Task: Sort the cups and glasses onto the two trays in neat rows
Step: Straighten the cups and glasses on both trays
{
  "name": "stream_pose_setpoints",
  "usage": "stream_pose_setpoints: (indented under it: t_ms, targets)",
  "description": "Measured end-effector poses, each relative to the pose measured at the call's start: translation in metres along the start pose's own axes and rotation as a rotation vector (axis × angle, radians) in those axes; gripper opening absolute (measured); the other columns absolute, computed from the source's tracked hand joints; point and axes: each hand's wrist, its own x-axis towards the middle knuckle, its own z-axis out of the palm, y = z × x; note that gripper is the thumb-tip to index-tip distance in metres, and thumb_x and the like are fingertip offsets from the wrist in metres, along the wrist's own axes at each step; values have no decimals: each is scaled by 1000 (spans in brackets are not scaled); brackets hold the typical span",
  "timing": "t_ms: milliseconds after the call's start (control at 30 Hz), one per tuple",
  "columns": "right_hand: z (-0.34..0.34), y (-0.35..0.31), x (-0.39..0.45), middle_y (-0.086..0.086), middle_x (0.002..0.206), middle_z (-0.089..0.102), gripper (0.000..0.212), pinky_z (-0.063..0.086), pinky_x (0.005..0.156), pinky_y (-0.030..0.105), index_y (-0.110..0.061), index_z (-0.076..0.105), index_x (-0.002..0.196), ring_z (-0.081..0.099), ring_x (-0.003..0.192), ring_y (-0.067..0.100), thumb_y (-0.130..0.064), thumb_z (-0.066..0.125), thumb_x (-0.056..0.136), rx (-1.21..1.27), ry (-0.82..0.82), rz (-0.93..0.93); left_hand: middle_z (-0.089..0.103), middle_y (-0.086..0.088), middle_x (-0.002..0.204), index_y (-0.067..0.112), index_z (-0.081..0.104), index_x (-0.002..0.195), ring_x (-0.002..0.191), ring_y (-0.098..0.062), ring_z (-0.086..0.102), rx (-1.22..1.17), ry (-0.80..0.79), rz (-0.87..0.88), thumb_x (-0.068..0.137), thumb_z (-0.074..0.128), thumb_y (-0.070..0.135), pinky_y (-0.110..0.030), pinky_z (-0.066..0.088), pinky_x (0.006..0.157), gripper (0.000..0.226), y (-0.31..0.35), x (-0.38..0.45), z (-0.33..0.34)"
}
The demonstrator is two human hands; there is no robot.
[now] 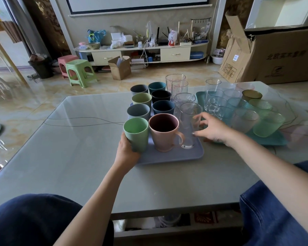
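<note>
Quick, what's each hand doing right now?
Left hand: gripping the green cup.
Right hand: fingers round the tall clear glass.

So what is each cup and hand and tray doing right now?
Left hand: grips the light green cup.
Light green cup: upright, at the purple tray's near left corner.
Right hand: fingers curled on the tall clear glass.
Tall clear glass: upright on the purple tray.
Pink mug: upright, handle towards the glass.
Purple tray: flat on the table, loaded.
Teal tray: flat, holds glasses.
</note>
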Motion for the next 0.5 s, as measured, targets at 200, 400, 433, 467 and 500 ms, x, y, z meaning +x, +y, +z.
stream_pose_setpoints:
  t_ms: [200, 400, 433, 467, 500]
  targets:
    - [-43, -15, 26, 9, 127, 59, 60, 48, 50, 26, -19, 50, 129, 61, 90, 25, 22, 38, 86, -15, -42, 104, 54, -16, 130, 8, 39, 138, 107, -31, 56, 29, 148, -76, 83, 36, -11, -32, 43, 85, 58, 1, 24, -37]
    - [-53, -67, 43, 4, 100, 69, 28, 41, 54, 14, -12, 69, 101, 54, 65, 2, 2, 46, 92, -211, 320, -340, 64, -15, 98, 9, 58, 112, 95, -36, 60, 131, 167, -88, 90, 52, 24, -39, 50, 80, 28, 44, 82, -70]
    - [-47, -79, 45, 2, 99, 69, 25, 39, 52, 9, -11, 69, 102, 53, 64, -1, 0, 49, 92, -246, 273, -398, 63, -13, 92, 9, 58, 109, 86, -32, 60, 159, 100, -97, 90, 53, 32, -36, 50, 74, 30, 52, 90, -70]
    - [-39, -91, 47, 1, 98, 68, 23, 40, 53, 8, -11, 70, 101, 53, 65, -2, -2, 51, 92, -285, 204, -439, 62, -11, 85, 9, 57, 108, 75, -26, 58, 178, 37, -107, 91, 53, 37, -32, 50, 67, 32, 58, 95, -68]
    - [-29, -101, 52, 0, 98, 69, 22, 42, 57, 8, -13, 71, 101, 55, 68, -2, -3, 53, 92, -337, 127, -470, 60, -8, 79, 9, 56, 106, 66, -20, 54, 183, -8, -117, 90, 54, 39, -29, 48, 60, 34, 61, 101, -65]
